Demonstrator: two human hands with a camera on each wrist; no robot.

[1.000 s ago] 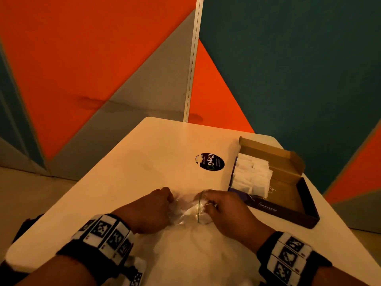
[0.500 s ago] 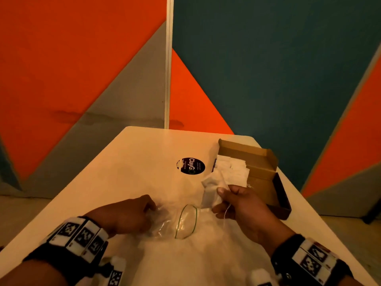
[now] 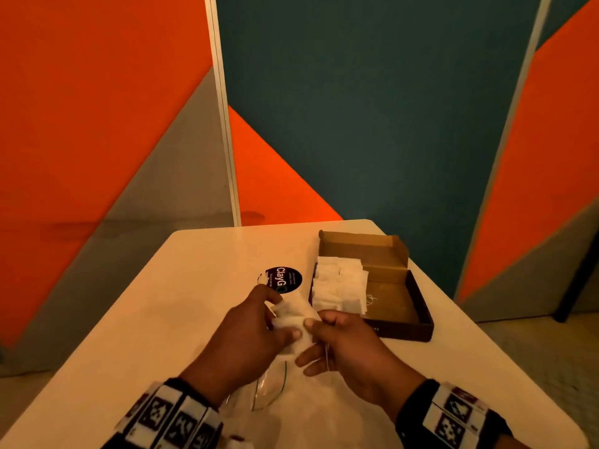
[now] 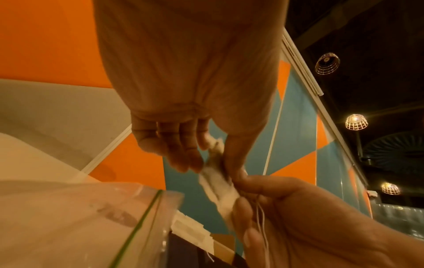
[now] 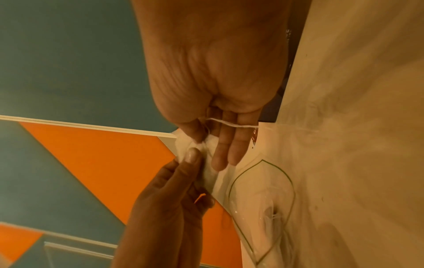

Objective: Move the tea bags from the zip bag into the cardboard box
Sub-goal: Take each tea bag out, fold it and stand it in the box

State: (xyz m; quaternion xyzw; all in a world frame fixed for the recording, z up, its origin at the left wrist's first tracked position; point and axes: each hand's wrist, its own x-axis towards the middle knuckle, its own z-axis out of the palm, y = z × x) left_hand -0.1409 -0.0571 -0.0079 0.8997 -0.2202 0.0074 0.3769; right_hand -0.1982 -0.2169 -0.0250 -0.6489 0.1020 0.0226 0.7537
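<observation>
1. The wall (image 3: 372, 108) behind is made of orange, teal and grey panels and fills the far half of the head view.
2. The table (image 3: 210, 286) is pale, with rounded far corners, and runs from the near edge toward the wall.
3. The cardboard box (image 3: 402, 306) sits open on the far right of the table, its lid flap standing up at the far end. Its left part is filled with white tea bags (image 3: 340, 286); its right part shows bare brown floor with a loose bit of thread.
4. The left hand (image 3: 249, 335) and the right hand (image 3: 353, 348) are raised together above the middle of the table, just near of the box.
5. The zip bag (image 3: 269, 390) lies on the table below the hands, clear plastic with a green strip along its mouth, which gapes open. In the right wrist view a bit of white thread shows inside it.
6. A round black sticker (image 3: 285, 279) lies on the table just left of the box.
7. One tea bag (image 3: 293, 315) is held between the two hands, crumpled. The left thumb and fingertips pinch its far end, the other fingers loosely bent. The right thumb and forefinger pinch its near end, the remaining fingers nearly straight.
8. A white string (image 5: 231, 124) from the tea bag crosses the right fingers.
</observation>
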